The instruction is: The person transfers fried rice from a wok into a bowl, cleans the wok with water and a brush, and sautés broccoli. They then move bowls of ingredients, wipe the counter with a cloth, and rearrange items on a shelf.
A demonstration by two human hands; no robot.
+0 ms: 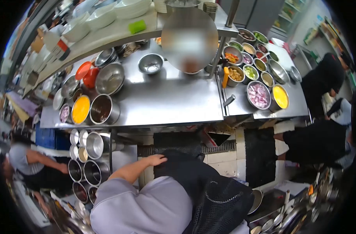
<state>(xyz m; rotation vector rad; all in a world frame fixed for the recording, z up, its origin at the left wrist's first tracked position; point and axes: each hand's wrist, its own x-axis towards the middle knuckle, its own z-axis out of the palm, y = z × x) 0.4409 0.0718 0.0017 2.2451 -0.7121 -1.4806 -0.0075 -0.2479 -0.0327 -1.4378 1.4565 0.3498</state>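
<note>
My left hand is in front of my body, at the upper edge of the black apron. Its fingers look extended and lie against the dark cloth, with no object visible in them. A grey sleeve covers that upper arm. Black mesh fabric lies across the right side of my body. My right hand does not show. Ahead is the steel counter, apart from my left hand.
Pots of yellow liquid and dark sauce stand at the counter's left. Chopped onions sit among several ingredient bowls at right. Steel containers stand left of me. One person is at left; others work at right.
</note>
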